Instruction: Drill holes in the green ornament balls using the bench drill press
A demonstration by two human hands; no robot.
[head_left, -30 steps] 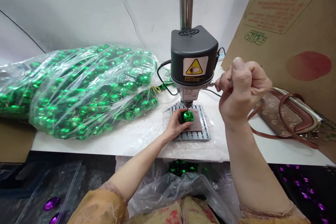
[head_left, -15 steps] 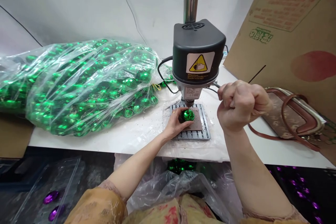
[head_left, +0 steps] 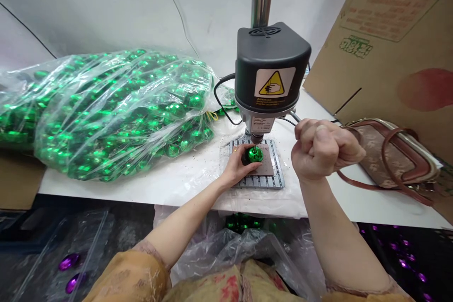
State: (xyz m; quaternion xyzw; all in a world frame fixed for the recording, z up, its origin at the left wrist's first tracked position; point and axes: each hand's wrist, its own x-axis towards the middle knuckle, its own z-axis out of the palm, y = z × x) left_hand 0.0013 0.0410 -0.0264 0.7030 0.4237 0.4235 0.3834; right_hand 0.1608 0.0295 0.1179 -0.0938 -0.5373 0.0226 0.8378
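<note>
A small bench drill press (head_left: 272, 71) with a black head and a yellow warning sticker stands on a white table (head_left: 177, 184). My left hand (head_left: 236, 166) is closed round a shiny green ball (head_left: 255, 154), holding it on the ribbed metal base plate (head_left: 276, 180) right under the drill bit. My right hand (head_left: 323, 148) is a fist wrapped round the press's thin metal feed lever, to the right of the drill head and lowered to about base height.
A large clear plastic bag (head_left: 102, 113) full of green balls lies on the table's left. A brown handbag (head_left: 389, 151) and a leaning cardboard box (head_left: 399, 42) sit at right. Below the table edge is another bag with green balls (head_left: 244, 224); purple pieces (head_left: 69, 262) lie lower left.
My right hand has pulled the lever downward, from level with the drill head to lower beside it. The left hand stays on the green ball under the bit.
</note>
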